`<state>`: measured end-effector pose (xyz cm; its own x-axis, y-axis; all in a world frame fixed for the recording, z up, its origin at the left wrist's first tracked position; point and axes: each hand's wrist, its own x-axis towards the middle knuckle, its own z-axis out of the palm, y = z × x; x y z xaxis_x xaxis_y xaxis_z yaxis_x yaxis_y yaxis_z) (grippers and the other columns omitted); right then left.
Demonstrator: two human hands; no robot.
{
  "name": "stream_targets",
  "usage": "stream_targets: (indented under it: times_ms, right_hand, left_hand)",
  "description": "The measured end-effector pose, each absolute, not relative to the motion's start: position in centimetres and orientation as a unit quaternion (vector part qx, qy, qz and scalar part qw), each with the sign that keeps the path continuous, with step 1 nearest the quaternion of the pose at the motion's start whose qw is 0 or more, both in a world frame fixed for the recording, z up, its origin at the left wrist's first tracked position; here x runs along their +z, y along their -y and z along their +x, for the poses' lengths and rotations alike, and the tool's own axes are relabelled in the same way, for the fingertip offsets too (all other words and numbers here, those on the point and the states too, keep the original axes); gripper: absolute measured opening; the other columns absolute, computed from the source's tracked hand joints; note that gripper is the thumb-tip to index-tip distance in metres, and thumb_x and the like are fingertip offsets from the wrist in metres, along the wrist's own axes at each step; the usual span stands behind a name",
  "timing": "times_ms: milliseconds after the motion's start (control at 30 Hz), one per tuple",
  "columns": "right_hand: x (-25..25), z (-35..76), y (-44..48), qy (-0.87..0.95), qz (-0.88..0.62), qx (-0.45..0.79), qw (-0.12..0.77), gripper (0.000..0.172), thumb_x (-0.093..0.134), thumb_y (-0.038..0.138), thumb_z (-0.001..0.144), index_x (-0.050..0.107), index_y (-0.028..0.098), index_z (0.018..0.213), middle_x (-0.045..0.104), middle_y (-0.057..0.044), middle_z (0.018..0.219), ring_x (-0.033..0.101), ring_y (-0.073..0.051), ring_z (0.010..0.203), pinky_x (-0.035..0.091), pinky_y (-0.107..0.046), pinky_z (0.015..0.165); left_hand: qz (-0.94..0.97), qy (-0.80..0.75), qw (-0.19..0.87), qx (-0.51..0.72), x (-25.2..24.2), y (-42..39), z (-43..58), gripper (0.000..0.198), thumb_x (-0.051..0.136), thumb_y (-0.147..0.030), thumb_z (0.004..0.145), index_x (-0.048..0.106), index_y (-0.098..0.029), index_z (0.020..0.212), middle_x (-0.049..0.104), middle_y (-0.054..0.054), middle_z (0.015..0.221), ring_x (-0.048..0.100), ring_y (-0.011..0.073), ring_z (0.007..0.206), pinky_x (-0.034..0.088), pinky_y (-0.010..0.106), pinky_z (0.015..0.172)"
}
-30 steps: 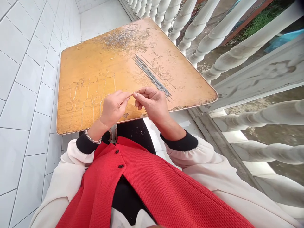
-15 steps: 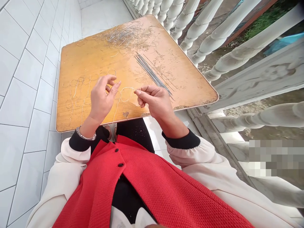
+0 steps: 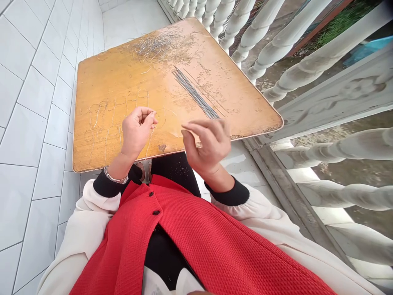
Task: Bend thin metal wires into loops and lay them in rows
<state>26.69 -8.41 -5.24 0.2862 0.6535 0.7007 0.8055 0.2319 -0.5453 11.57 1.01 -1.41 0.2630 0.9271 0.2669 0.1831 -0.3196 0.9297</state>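
My left hand is closed in a pinch on a thin bent wire that hangs down over the near edge of the wooden table. My right hand hovers beside it at the table's near edge, fingers loosely apart, slightly blurred, with nothing seen in it. Just beyond the right hand lies a bundle of straight wires. Rows of looped wire pieces lie on the table left of and beyond my left hand.
A tangled heap of wire sits at the table's far side. A white balustrade runs along the right, close to the table's edge. White floor tiles spread to the left. My red vest fills the lower frame.
The hands, first pinching one wire together, parted. The right hand let go and drew back to the right, while the left hand kept the wire and closed on it.
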Motion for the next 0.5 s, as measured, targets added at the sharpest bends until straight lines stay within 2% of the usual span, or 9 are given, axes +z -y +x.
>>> stream_targets:
  times_ms: [133,233,333,400,500]
  right_hand:
    - [-5.6,25.1,8.9,0.636,-0.592,-0.05,0.492,0.026,0.05,0.035,0.102,0.075,0.028,0.106,0.078,-0.01,0.109,0.07,-0.027,0.105,0.051,-0.049,0.098]
    - [-5.4,24.8,8.4,0.642,-0.566,0.032,0.516,0.023,0.055,0.035,0.1,0.076,0.026,0.106,0.077,-0.011,0.113,0.07,-0.027,0.107,0.051,-0.048,0.097]
    - [-4.9,25.0,7.3,0.582,-0.533,0.216,0.575,0.03,0.059,0.046,0.098,0.076,0.023,0.106,0.077,-0.01,0.108,0.07,-0.02,0.083,0.056,-0.036,0.075]
    - [-4.5,25.1,6.5,0.508,-0.501,0.343,0.611,0.036,0.063,0.055,0.093,0.076,0.022,0.102,0.076,-0.007,0.099,0.064,-0.014,0.067,0.051,-0.029,0.059]
    - [-3.8,25.2,5.6,0.421,-0.467,0.448,0.636,0.038,0.071,0.058,0.086,0.072,0.02,0.088,0.072,-0.003,0.088,0.054,-0.008,0.056,0.042,-0.023,0.049]
  left_hand:
    - [0.665,-0.422,0.361,0.5,-1.8,-1.3,11.5,0.013,0.063,-0.022,0.096,0.061,-0.022,0.083,0.067,-0.005,0.068,0.062,0.0053,0.059,0.05,0.017,0.058]
    - [0.651,-0.423,0.338,0.532,-2.0,-1.2,11.4,0.012,0.062,-0.022,0.097,0.061,-0.023,0.085,0.067,-0.005,0.068,0.063,0.0054,0.058,0.051,0.018,0.058]
    - [0.667,-0.413,0.349,0.512,-2.4,-0.5,11.5,0.011,0.061,-0.025,0.098,0.062,-0.023,0.087,0.068,-0.005,0.07,0.062,0.0052,0.056,0.05,0.018,0.056]
    - [0.682,-0.408,0.361,0.489,-2.7,0.1,11.7,0.012,0.061,-0.027,0.098,0.062,-0.023,0.087,0.069,-0.005,0.071,0.063,0.0051,0.056,0.049,0.018,0.055]
    - [0.683,-0.399,0.382,0.477,-2.9,0.8,11.9,0.013,0.063,-0.028,0.097,0.063,-0.021,0.086,0.07,-0.004,0.072,0.063,0.005,0.055,0.048,0.017,0.053]
